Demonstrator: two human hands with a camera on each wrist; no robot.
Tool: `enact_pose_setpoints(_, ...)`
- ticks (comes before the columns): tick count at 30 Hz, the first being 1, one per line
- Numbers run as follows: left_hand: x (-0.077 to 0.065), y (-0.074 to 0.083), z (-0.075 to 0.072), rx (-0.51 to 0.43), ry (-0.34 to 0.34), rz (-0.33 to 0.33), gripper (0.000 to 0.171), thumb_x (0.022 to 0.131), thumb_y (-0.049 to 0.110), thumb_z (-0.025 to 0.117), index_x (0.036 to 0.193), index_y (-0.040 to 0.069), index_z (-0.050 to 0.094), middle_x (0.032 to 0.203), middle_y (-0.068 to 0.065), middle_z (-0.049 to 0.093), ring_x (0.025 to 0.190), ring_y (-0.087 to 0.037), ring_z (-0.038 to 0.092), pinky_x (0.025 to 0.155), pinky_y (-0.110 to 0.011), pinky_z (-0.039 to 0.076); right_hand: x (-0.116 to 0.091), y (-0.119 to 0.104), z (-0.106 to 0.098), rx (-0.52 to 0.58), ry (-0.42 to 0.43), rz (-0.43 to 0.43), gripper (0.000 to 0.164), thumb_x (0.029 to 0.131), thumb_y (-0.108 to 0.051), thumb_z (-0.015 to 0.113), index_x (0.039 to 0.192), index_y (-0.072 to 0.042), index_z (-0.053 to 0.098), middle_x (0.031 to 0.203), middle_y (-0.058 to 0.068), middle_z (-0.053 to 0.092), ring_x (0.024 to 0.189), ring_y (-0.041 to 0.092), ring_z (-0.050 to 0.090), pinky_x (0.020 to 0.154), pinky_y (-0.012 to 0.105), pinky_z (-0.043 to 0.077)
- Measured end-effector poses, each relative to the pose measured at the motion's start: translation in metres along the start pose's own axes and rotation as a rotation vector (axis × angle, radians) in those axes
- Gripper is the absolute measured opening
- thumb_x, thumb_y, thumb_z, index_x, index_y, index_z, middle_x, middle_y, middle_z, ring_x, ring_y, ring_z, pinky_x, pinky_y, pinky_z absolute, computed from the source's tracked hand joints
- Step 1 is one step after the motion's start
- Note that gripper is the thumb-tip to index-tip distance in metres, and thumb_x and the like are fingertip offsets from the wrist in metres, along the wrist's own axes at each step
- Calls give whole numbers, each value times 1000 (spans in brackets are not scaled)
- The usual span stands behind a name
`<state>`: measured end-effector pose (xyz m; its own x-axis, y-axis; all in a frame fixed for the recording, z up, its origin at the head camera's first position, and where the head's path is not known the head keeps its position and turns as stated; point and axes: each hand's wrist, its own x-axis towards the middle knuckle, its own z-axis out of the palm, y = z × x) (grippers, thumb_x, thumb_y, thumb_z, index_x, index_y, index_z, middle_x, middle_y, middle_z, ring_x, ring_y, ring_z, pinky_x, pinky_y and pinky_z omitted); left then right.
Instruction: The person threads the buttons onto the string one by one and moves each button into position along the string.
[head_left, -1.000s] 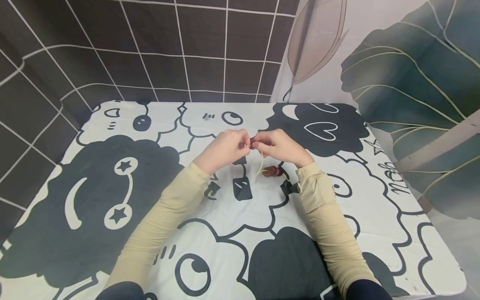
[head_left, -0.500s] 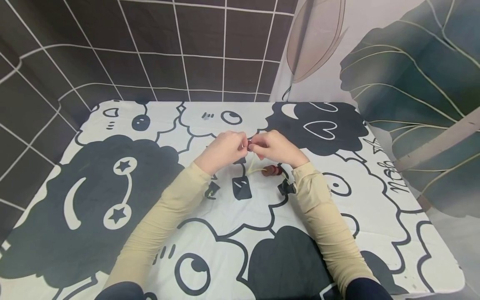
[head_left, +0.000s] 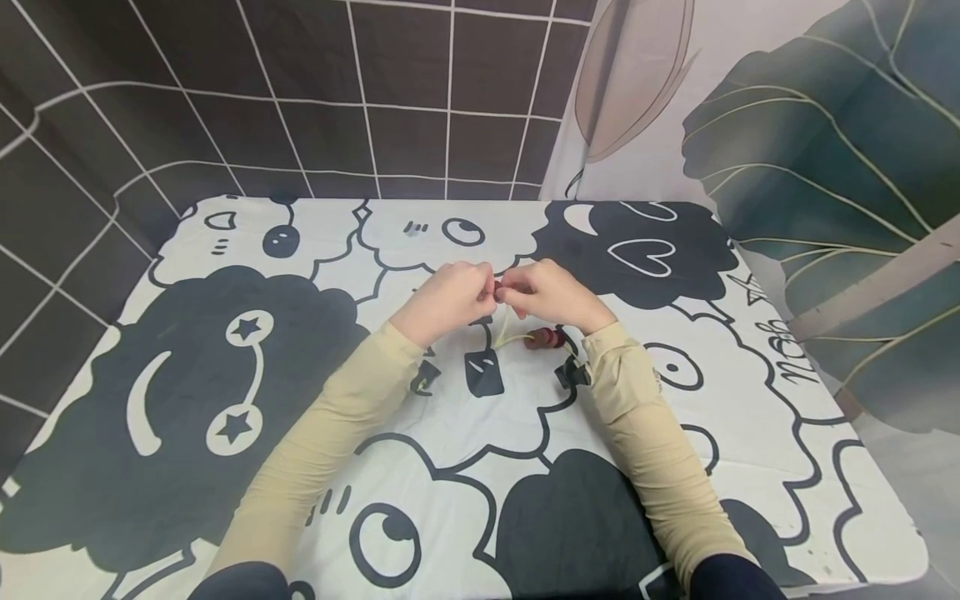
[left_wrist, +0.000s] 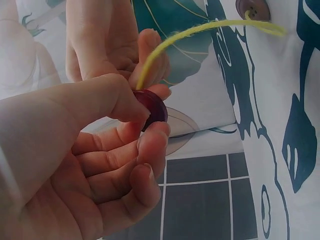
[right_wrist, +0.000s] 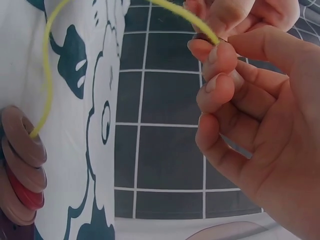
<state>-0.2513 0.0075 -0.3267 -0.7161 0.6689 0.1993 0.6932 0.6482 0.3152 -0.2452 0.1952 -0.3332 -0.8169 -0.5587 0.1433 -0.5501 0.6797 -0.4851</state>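
My left hand (head_left: 450, 300) pinches a dark red button (left_wrist: 154, 110) between thumb and fingers, raised over the table. Right beside it, my right hand (head_left: 557, 293) pinches a yellow string (right_wrist: 187, 19) by thumb and index fingertips, close against the button. In the left wrist view the string rises from behind the button's upper edge; where it meets the holes is hidden by fingers. From there it droops to the cloth and runs into a row of strung buttons (right_wrist: 24, 142), brown and red, lying below my right hand.
A white tablecloth (head_left: 465, 433) with black cartoon figures covers the table. Dark cloth with a white grid (head_left: 405, 142) hangs behind it, and a curtain with large leaves (head_left: 817, 167) hangs at the right. Light sleeves (head_left: 330, 442) cover both forearms.
Over the second, my right hand has shifted slightly left, closer to the left hand, and the hanging string has swung left. In the last half second both hands stay nearly still.
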Motion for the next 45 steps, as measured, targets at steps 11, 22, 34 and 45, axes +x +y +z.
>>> enact_pose_setpoints(11,1,1,0,6,-25,2,8,84,9,60,89,3,62,81,-8,68,74,-21,61,71,-32,51,-1,3,2,30,79,43,10,92,-11,59,90,-7,68,57,3,59,52,10,47,56,23,36)
enact_pose_setpoints(22,1,1,0,42,-37,55,11,81,8,59,88,2,64,82,-9,70,75,-24,65,71,-33,52,0,2,3,38,161,185,8,86,-9,57,90,-9,64,59,5,62,52,11,46,55,25,35)
enact_pose_setpoints(34,3,-11,-9,14,-238,-54,13,82,13,62,90,3,64,87,-8,67,76,-20,58,74,-32,50,-4,10,-5,63,135,239,10,89,-12,56,91,-7,64,61,6,62,55,13,50,55,25,36)
enact_pose_setpoints(45,-4,-23,-26,-6,-299,-85,13,81,13,61,88,4,64,87,-7,66,78,-22,57,78,-36,48,-8,20,-15,72,40,284,10,89,-12,56,88,-7,65,58,0,59,53,8,50,52,22,35)
